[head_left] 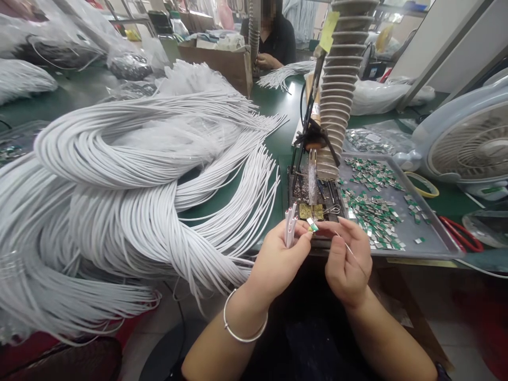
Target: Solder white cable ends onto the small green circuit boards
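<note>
My left hand (278, 259) is closed around the ends of a few white cables (289, 226) and pinches a tiny green and silver connector piece (313, 226) at its fingertips. My right hand (347, 262) is closed too, pinching a thin silvery wire (349, 250) right beside that piece. Both hands sit at the table's front edge, just below the soldering stand (311, 182). A silver bangle (244, 330) circles my left wrist.
Big bundles of white cable (130, 174) cover the green table on the left. A grey tray (431, 238) of several small green connector pieces lies to the right, with a ribbed hose (341, 90), a fan (472, 143) and red scissors (462, 235). Another person (275, 39) sits across.
</note>
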A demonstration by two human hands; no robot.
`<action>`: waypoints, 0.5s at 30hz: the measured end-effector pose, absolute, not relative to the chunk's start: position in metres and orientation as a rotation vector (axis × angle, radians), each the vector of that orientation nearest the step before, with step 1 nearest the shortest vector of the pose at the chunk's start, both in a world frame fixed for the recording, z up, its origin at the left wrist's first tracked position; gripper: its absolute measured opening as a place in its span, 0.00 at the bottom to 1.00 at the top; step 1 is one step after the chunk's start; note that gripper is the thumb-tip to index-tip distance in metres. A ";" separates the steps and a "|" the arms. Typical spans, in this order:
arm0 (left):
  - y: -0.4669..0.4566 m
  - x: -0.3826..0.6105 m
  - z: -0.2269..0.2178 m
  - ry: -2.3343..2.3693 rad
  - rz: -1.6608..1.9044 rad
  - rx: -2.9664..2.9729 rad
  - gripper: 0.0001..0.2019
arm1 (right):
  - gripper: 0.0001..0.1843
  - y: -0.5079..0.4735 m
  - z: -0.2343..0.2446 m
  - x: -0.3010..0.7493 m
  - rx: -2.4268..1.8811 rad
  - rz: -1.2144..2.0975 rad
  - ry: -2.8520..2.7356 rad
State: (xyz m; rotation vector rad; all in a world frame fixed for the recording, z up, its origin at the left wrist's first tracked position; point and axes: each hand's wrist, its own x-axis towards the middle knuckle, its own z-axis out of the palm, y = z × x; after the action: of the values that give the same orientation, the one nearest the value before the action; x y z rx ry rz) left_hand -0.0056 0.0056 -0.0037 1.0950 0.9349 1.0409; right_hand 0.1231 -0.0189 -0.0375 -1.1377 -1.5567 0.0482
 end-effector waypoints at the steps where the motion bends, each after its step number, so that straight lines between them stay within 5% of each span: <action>1: 0.006 -0.005 -0.003 0.940 1.047 1.092 0.06 | 0.18 -0.018 -0.039 0.123 -1.139 0.054 -1.526; 15: 0.015 -0.003 0.004 1.009 1.100 1.090 0.05 | 0.11 -0.007 -0.030 0.124 -1.053 -0.007 -1.579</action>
State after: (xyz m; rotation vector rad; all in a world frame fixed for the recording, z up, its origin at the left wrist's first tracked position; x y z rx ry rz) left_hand -0.0031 0.0150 0.0041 1.0895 1.0087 1.1002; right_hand 0.1236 -0.0070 -0.0299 -1.0532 -1.5793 -0.0068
